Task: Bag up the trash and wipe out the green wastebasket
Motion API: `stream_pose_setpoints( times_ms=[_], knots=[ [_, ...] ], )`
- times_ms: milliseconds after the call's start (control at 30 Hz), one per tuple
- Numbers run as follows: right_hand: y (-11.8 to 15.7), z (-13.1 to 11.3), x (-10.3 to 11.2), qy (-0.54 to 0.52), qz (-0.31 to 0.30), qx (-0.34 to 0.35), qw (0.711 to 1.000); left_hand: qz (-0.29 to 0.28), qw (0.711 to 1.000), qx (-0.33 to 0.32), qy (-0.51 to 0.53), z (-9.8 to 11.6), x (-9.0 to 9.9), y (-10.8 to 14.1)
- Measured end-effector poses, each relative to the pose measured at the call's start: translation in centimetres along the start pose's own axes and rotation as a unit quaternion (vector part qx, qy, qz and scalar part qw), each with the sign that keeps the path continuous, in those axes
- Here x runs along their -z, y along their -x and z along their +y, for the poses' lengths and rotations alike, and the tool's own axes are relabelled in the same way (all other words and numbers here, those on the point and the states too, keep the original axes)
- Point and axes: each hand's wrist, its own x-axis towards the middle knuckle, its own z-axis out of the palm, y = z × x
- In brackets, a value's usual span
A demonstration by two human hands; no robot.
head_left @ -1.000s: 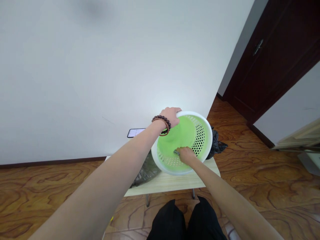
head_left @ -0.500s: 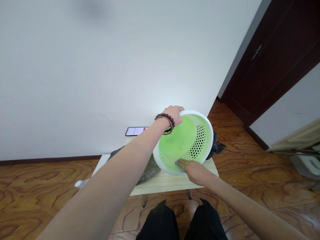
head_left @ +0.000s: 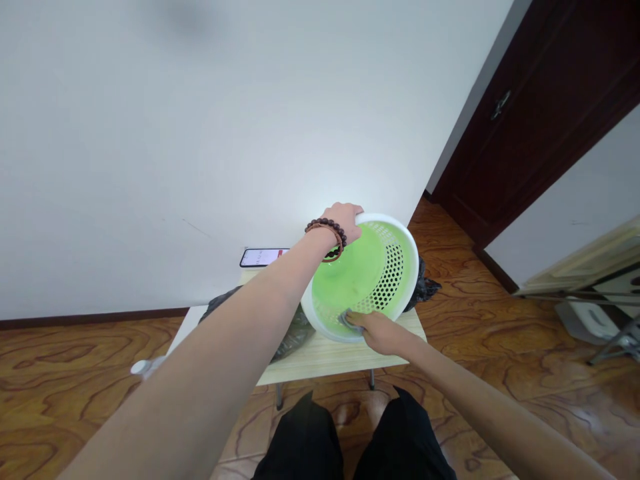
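A round green basket with a white rim (head_left: 411, 267) and a holed side is tilted over a small light wood table (head_left: 330, 357). My left hand (head_left: 345, 219), with dark beads at the wrist, grips the rim at the upper left. Near the lower rim, my right hand (head_left: 377, 331) pinches a small grey cloth (head_left: 346, 319) against the basket's inner wall. My left forearm hides part of the basket's left side.
A phone (head_left: 260, 257) lies at the table's back edge by the wall. Dark plastic bags (head_left: 295, 337) (head_left: 424, 288) sit on both sides of the basket. A white-capped bottle (head_left: 141, 367) is at the left, a dark red door (head_left: 540, 100) at the right.
The whole scene has shifted slightly left and up in view. My right hand and the cloth have moved a little left along the basket's lower inner wall. My left hand keeps its hold on the rim.
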Motion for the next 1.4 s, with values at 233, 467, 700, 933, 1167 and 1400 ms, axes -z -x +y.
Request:
stream_pose_setpoints(
  times_ms=[233,467,700,933,1167,1400],
  knots=[
    [1.4,-1.0,-1.0,-0.023,0.051,-0.004,0.998,0.007,1.0,-0.009,0.016,-0.7,-0.4,-0.2],
    [-6.2,-0.6,-3.8,-0.039,0.089,-0.121,0.988,0.024,1.0,-0.003,0.016,-1.7,-0.6,-0.1],
    [-1.6,-1.6,-2.0,-0.073,0.058,-0.044,0.995,0.033,0.999,0.002,-0.002,-2.4,-0.7,0.2],
    [1.7,-2.9,-3.5,-0.002,0.101,-0.043,0.994,0.036,0.999,0.004,-0.007,-3.4,-1.4,2.1],
    [-0.7,-1.6,-5.6,0.07,0.135,-0.04,0.988,0.076,0.996,0.055,-0.004,-4.0,-1.8,4.4],
    [0.2,0.7,-6.0,0.208,0.148,0.016,0.967,0.119,0.987,0.103,0.026,-3.9,-2.0,5.3]
  ],
)
